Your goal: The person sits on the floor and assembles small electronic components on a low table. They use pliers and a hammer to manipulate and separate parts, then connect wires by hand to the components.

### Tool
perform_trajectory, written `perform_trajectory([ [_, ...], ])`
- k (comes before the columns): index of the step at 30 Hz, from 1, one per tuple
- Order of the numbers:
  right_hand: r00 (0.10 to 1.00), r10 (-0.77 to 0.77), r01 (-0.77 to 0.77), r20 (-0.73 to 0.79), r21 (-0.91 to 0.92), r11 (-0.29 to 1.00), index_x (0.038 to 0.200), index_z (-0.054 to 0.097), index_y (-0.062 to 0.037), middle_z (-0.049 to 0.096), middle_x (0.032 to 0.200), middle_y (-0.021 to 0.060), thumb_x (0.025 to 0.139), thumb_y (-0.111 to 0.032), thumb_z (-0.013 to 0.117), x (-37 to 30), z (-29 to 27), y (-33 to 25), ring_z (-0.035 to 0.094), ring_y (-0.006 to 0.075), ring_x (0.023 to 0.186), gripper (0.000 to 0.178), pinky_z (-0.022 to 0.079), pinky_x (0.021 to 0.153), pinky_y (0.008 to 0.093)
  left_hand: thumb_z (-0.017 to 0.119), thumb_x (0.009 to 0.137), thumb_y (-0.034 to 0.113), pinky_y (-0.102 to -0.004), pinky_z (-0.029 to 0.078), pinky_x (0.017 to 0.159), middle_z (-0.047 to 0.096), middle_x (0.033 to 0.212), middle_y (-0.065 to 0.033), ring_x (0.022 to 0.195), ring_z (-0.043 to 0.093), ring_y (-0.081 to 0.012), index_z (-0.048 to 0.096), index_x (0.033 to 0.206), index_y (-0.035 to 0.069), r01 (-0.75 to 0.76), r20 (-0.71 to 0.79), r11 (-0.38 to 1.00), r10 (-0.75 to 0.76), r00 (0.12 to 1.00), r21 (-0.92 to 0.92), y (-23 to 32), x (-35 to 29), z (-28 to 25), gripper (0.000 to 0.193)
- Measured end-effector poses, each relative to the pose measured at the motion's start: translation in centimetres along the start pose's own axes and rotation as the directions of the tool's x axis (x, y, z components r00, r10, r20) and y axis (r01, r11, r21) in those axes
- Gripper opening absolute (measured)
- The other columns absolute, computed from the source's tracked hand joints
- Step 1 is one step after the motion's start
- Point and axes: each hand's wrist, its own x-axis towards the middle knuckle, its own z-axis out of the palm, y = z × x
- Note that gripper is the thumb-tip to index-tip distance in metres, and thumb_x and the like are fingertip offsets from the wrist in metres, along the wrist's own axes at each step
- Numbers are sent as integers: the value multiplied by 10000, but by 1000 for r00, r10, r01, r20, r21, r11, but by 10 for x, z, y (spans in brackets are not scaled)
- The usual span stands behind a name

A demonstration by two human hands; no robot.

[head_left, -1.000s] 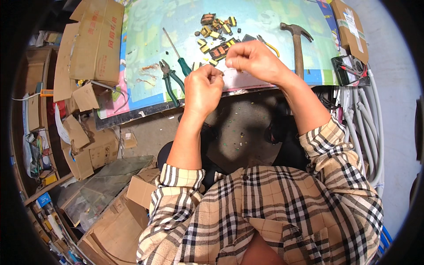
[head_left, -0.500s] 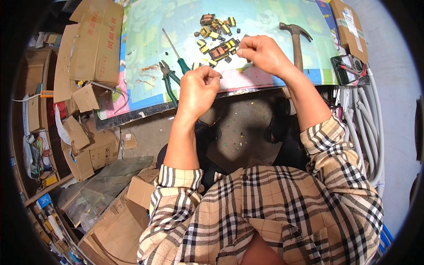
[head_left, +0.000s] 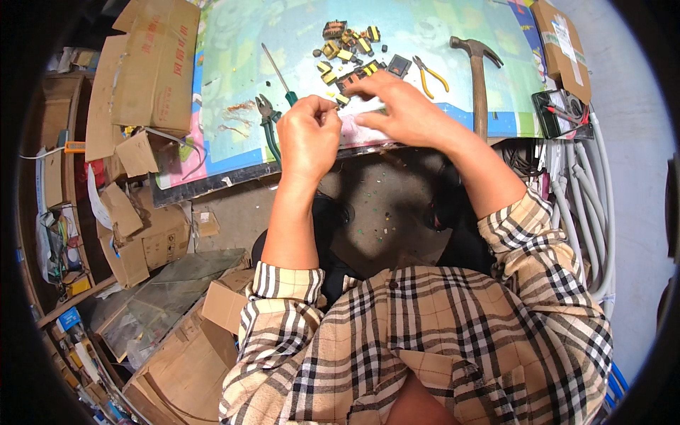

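My left hand (head_left: 308, 134) is closed in a pinch above the table's front edge; whatever its fingertips hold is too small to make out. To its right, my right hand (head_left: 411, 112) reaches left with thumb and fingers apart. Its fingertips partly cover a row of black and yellow transformer-like parts (head_left: 367, 69). More such parts lie in a loose pile (head_left: 347, 42) behind. A flat black square piece (head_left: 399, 66) rests beyond my right hand, beside small yellow-handled pliers (head_left: 430, 76). Left of my left hand are green-handled cutters (head_left: 268, 127) and a screwdriver (head_left: 275, 67), its handle partly hidden.
A claw hammer (head_left: 478, 85) lies on the table mat (head_left: 227, 71) at right. A tall cardboard box (head_left: 152, 71) stands at the left edge, and another box (head_left: 559, 42) at far right, near a black tray with red leads (head_left: 563, 113). Copper wire strands (head_left: 237, 117) lie at left.
My right hand has moved left and its fingers have spread, uncovering the yellow-handled pliers and black square piece. My left hand has shifted slightly left, still pinched.
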Motion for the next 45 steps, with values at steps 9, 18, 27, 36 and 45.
perform_trajectory([
  [9, 979, 166, -149, -119, 138, 979, 820, 642, 32, 637, 754, 207, 823, -122, 626, 2, 17, -14, 630, 385, 742, 155, 503, 697, 434, 626, 754, 36, -357, 505, 632, 650, 739, -164, 651, 647, -263, 646, 785, -28, 36, -45, 999, -37, 998, -9, 11, -3, 8, 73],
  [18, 988, 90, -79, -130, 85, 993, 875, 656, 8, 635, 756, 139, 833, -156, 634, 4, 5, -8, 614, 245, 694, 171, 481, 649, 351, 614, 768, 19, -394, 495, 639, 640, 746, -159, 686, 640, -319, 620, 759, -18, -163, 34, 982, 161, 986, 93, 9, -6, 7, 39],
  [27, 968, 145, -174, 204, 130, 976, 899, 663, -9, 635, 723, 107, 844, -156, 645, 1, -3, -6, 592, 164, 681, 157, 478, 667, 314, 634, 780, 25, -336, 493, 610, 653, 722, -152, 619, 629, -222, 637, 792, -32, 4, -22, 999, -5, 1000, -50, 4, -4, 7, 59],
  [36, 969, 228, -229, 92, 0, 973, 844, 648, -1, 573, 645, 76, 841, -169, 637, 0, -4, 15, 539, 127, 627, 168, 456, 622, 300, 636, 824, 34, -248, 453, 577, 624, 653, -26, 600, 533, -68, 651, 823, -37, 13, 61, 993, -6, 998, -115, 6, -4, 5, 73],
  [45, 950, 285, -300, 125, 122, 946, 876, 671, -38, 595, 670, 17, 866, -195, 624, 8, -22, 19, 523, 93, 589, 164, 415, 545, 260, 637, 823, 36, -243, 434, 554, 614, 651, -21, 591, 508, -59, 649, 816, -40, 14, 112, 994, -2, 994, -109, 7, -6, 2, 77],
])
